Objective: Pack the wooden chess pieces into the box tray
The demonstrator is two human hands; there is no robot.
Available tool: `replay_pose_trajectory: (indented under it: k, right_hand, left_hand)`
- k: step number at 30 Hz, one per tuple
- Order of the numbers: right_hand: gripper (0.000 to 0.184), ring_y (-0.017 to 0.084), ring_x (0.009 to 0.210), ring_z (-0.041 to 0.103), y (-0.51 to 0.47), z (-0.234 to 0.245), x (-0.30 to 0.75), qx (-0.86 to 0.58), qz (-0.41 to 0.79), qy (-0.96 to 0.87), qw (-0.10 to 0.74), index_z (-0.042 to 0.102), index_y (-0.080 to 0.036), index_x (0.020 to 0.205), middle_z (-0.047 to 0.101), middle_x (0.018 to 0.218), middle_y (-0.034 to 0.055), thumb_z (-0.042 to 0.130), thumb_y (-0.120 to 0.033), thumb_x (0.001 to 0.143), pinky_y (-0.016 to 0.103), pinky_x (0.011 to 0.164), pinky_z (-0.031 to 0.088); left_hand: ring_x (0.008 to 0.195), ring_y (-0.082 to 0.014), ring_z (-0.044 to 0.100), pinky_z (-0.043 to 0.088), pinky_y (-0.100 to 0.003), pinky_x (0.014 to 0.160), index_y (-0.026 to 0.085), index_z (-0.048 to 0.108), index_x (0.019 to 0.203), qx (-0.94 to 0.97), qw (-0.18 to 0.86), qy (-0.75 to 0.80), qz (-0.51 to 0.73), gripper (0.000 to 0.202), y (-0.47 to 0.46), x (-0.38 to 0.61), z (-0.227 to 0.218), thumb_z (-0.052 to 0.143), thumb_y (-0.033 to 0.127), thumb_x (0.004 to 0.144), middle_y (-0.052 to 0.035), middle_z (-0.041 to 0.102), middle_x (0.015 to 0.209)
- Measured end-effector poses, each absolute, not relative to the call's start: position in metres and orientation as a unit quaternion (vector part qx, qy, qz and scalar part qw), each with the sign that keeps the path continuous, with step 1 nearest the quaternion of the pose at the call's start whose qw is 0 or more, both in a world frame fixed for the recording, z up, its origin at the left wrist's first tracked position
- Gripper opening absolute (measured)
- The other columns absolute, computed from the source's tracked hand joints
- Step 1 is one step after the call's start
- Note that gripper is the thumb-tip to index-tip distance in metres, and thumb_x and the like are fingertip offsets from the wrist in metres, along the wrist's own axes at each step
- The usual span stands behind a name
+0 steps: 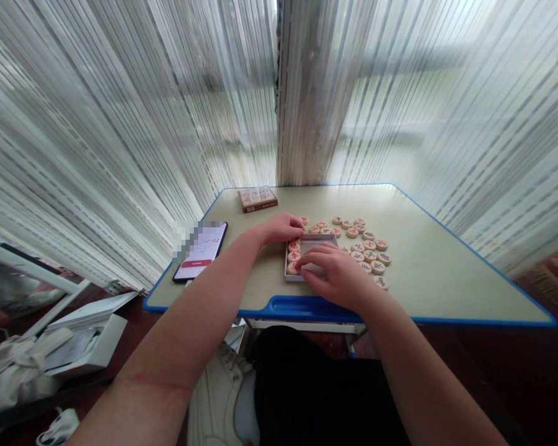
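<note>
1. Right hand: fingers curved over one white tray, hiding part of its interior; whether the grip pinches anything cannot be told.
2. Left hand: at the tray's far left corner; grip likewise unclear.
3. Three red-marked discs, visible along the tray's left wall.
4. Roughly twenty loose discs, beyond and right, on the worktop.
5. Left: one phone, one patterned box.
</note>
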State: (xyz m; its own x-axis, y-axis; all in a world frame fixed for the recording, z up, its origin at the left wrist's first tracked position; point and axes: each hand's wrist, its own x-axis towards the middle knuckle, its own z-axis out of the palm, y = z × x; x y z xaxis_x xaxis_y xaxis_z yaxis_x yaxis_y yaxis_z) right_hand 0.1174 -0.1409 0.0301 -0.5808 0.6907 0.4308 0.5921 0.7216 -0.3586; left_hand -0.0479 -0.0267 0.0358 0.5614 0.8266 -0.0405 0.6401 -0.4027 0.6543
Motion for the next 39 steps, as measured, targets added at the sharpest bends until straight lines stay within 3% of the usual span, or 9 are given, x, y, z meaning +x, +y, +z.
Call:
replay_pose_trajectory:
  k: [6,14,20,35,39]
  right_hand:
    - [0.019,0.02,0.075,0.054,-0.1402,0.029,0.1168,-0.405,0.053,-0.879,0.247,0.063,-0.018,0.064,0.062,0.067,0.0055,0.054,-0.024,0.08,0.032,0.07,0.041]
    - [0.022,0.018,0.076,0.053,-0.1403,0.0289,0.1172,-0.387,0.055,-0.885,0.252,0.064,-0.018,0.066,0.065,0.071,0.0053,0.051,-0.024,0.084,0.032,0.075,0.04]
    - [0.023,0.02,0.081,0.053,-0.1387,0.0255,0.115,-0.432,0.027,-0.866,0.251,0.068,-0.019,0.08,0.067,0.087,0.0076,0.051,-0.034,0.086,0.035,0.077,0.041]
    - [0.034,0.02,0.082,0.051,-0.1384,0.0252,0.1139,-0.433,0.021,-0.871,0.231,0.068,-0.02,0.078,0.066,0.086,0.0069,0.042,-0.037,0.091,0.036,0.08,0.04]
    - [0.03,0.021,0.087,0.053,-0.1384,0.0247,0.1137,-0.453,0.024,-0.859,0.238,0.067,-0.02,0.087,0.065,0.095,0.0087,0.044,-0.038,0.09,0.036,0.083,0.04]
  left_hand:
    - [0.065,-0.0122,0.051,0.038,-0.023,0.061,0.01,0.071,0.082,0.818,0.317,0.458,0.145,0.03,-0.0278,-0.0475,0.0371,0.053,0.029,0.067,-0.0011,0.063,0.069]
    - [0.064,-0.0119,0.049,0.038,-0.023,0.06,0.01,0.071,0.079,0.825,0.313,0.446,0.151,0.029,-0.0265,-0.0479,0.0357,0.053,0.03,0.067,-0.0008,0.062,0.066]
    - [0.064,-0.012,0.05,0.037,-0.023,0.06,0.01,0.071,0.079,0.826,0.31,0.446,0.151,0.029,-0.0276,-0.0483,0.0367,0.053,0.03,0.067,0.0,0.062,0.066]
    - [0.064,-0.0124,0.05,0.038,-0.023,0.061,0.01,0.07,0.081,0.821,0.316,0.453,0.145,0.03,-0.0285,-0.0476,0.0373,0.052,0.03,0.067,-0.0011,0.063,0.069]
    - [0.063,-0.0117,0.049,0.037,-0.023,0.059,0.01,0.07,0.08,0.822,0.319,0.448,0.147,0.03,-0.0282,-0.0475,0.0365,0.052,0.029,0.067,-0.0006,0.061,0.067]
